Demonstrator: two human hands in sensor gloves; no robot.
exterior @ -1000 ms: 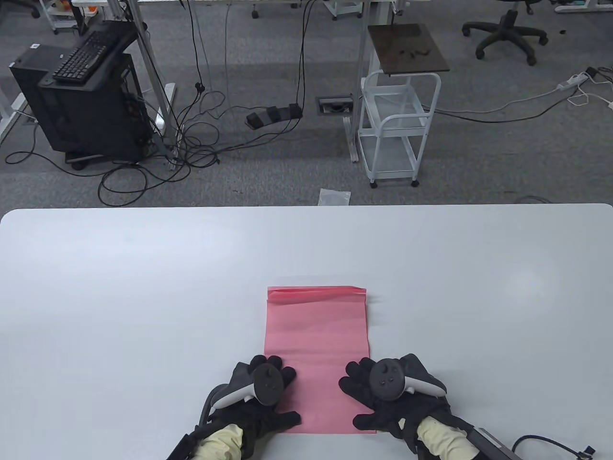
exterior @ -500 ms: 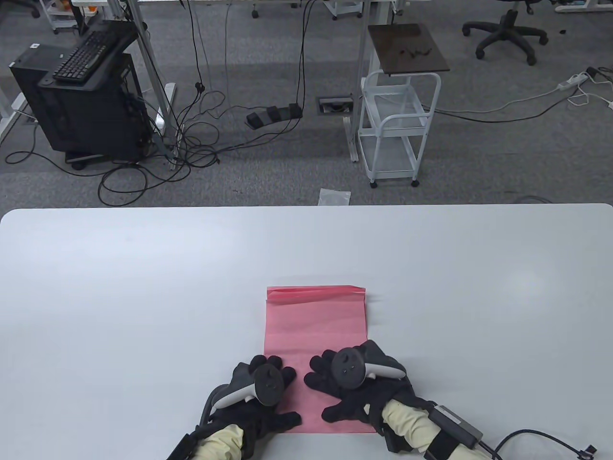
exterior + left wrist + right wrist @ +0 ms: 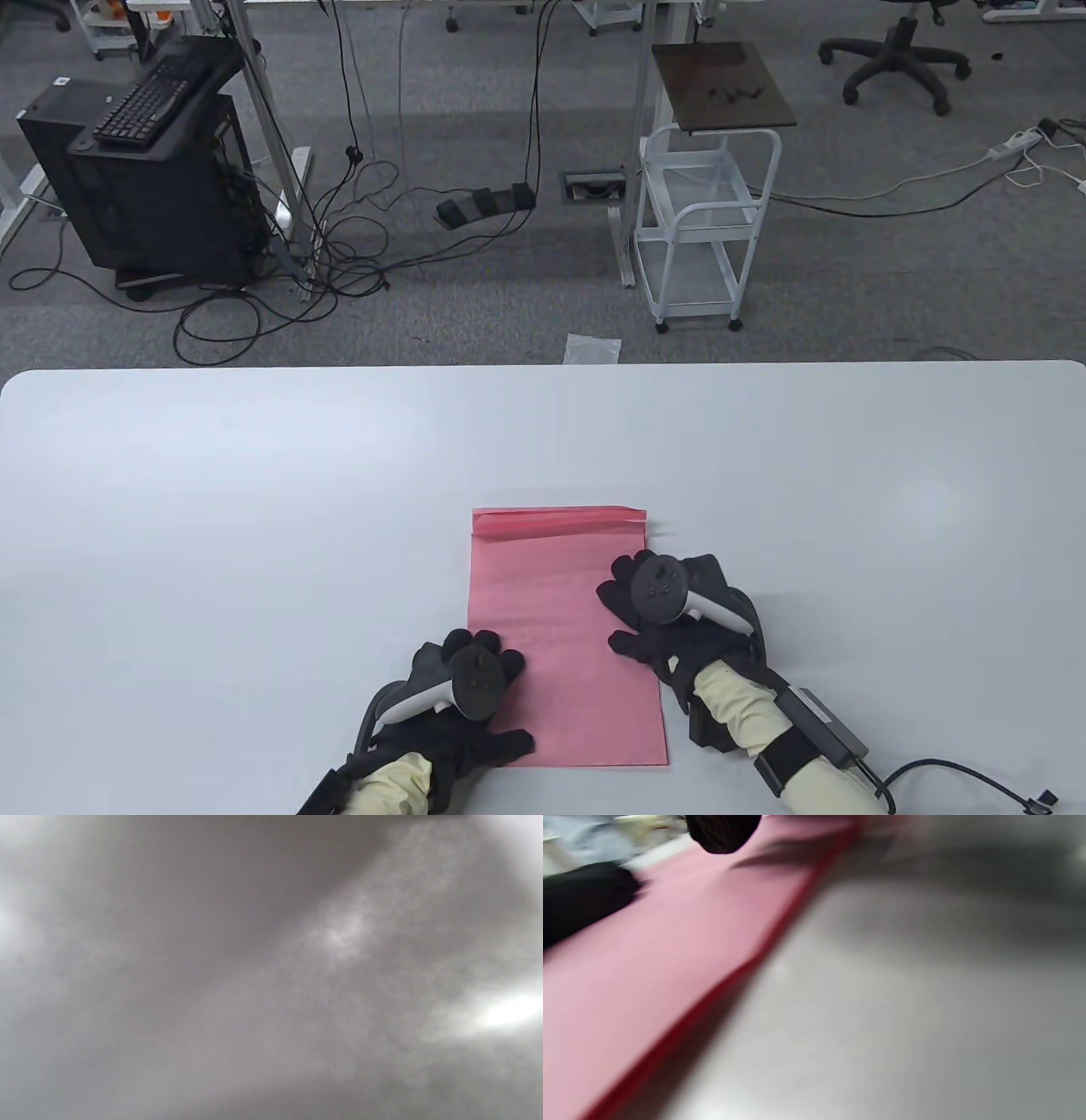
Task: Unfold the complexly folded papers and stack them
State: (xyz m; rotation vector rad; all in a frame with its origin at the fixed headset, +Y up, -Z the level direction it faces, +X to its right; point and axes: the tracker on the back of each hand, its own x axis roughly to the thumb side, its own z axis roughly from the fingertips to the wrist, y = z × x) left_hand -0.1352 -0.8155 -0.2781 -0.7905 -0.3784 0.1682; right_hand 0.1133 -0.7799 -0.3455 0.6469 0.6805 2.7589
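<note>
The pink paper point(image 3: 560, 637) lay flat on the white tabletop point(image 3: 254, 526), near its front edge, with a narrow folded strip along its far end. My left hand point(image 3: 462, 688) rested on the paper's near left corner, fingers spread flat. My right hand point(image 3: 670, 611) lay over the paper's right edge, about halfway up, fingers straight and pressing down. In the right wrist view the paper point(image 3: 649, 955) was blurred; the left wrist view showed only grey blur.
</note>
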